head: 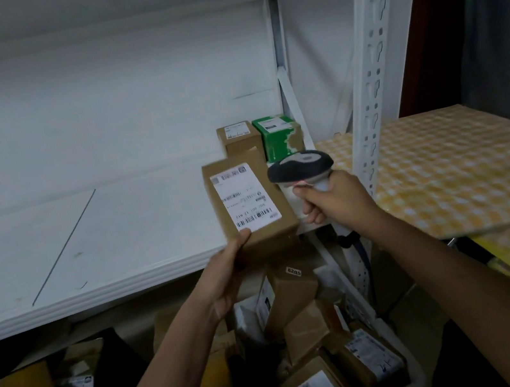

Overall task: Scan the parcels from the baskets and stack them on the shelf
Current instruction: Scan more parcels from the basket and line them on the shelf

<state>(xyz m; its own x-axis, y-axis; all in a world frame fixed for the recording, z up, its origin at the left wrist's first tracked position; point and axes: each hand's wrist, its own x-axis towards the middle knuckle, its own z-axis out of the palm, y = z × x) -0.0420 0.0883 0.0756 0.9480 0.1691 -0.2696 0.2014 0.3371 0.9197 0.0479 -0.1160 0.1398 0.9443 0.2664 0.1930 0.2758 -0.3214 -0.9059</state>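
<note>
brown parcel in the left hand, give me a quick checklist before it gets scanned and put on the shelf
1. Grip on parcel: the left hand holds the brown parcel by its lower end, thumb on top. ok.
2. Label showing: the white label faces up, barcode uncovered. ok.
3. Scanner in hand: the right hand grips the barcode scanner by its handle. ok.
4. Scanner aimed at barcode: its head sits beside the parcel; no beam visible on the label. cannot tell.
5. Room on shelf: the white shelf has bare board left of the small brown box and green box. ok.
</note>
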